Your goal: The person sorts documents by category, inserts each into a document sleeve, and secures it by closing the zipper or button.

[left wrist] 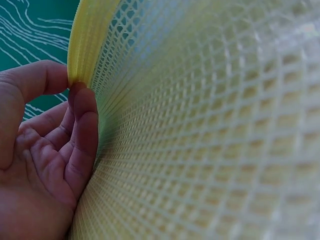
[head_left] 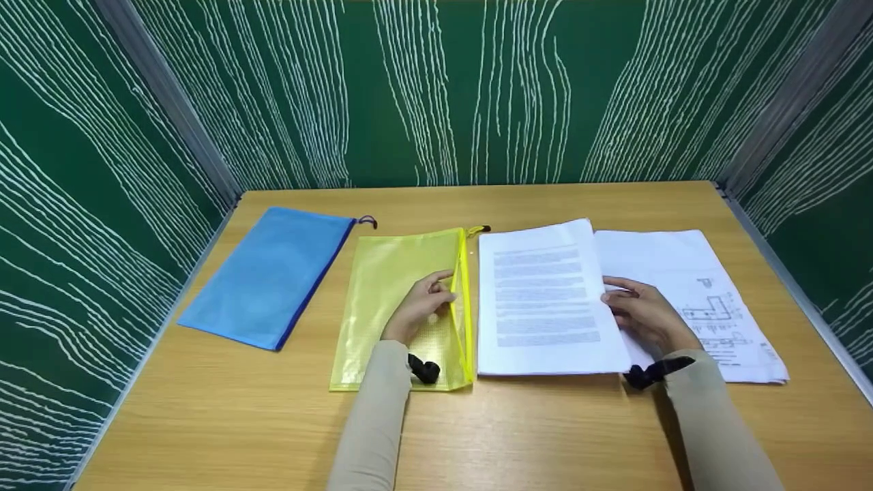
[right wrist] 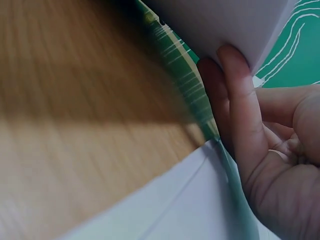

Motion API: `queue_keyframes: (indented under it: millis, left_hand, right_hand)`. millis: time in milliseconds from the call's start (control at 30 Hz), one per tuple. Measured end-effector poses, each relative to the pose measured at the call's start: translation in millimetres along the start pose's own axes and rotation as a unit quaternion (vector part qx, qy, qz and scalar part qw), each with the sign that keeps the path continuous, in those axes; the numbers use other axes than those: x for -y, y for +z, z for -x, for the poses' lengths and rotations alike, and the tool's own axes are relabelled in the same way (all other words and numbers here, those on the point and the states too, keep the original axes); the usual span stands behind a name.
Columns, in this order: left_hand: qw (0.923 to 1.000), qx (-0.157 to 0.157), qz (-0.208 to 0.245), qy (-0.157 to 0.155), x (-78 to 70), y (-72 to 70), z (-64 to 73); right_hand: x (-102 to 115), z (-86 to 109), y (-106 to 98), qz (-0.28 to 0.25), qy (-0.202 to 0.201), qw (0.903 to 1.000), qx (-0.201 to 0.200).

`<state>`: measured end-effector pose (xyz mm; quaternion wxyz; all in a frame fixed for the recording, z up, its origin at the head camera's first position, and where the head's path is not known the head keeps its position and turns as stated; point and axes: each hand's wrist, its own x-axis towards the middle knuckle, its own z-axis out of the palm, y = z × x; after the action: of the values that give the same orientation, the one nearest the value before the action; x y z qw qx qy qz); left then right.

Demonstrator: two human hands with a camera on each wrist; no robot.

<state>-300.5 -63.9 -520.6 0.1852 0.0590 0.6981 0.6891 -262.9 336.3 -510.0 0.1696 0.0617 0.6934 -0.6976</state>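
A yellow mesh zip pouch [head_left: 389, 293] lies on the table with its zipper side parted on the right. My left hand [head_left: 421, 303] pinches the upper zipper edge between thumb and fingers, lifting it; the left wrist view shows the yellow zipper tape [left wrist: 82, 45] in that pinch. My right hand [head_left: 648, 310] grips the right edge of a stack of printed sheets [head_left: 545, 300], thumb on one face and fingers beneath. The stack is tilted, its right side raised and its left edge beside the pouch opening. In the right wrist view the fingers [right wrist: 242, 95] lie against the stack's underside.
Other sheets with line drawings [head_left: 709, 307] lie to the right, partly under the raised stack. A blue zip pouch [head_left: 266, 273] with a dark zipper lies at the left. Green panels [head_left: 464, 88] with white lines enclose the wooden table [head_left: 532, 436] at the back and sides.
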Motion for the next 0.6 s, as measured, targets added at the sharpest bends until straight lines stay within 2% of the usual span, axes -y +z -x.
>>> queue_keyframes:
  millis: [133, 400, 600]
  left_hand:
    - [1.0, 0.002, -0.001, -0.002, -0.5, -0.2, 0.1]
    - [1.0, 0.004, -0.007, -0.001, 0.1, -1.2, 0.2]
    - [0.9999, 0.009, -0.003, 0.003, -0.2, -1.9, 0.6]
  right_hand:
    - [1.2, 0.5, 1.2, -0.02, -0.003, 0.9998, 0.001]
    - [7.8, 2.2, 3.1, 0.007, 0.007, 0.9999, -0.014]
    - [8.8, 1.0, 5.2, -0.009, 0.008, 0.9999, -0.006]
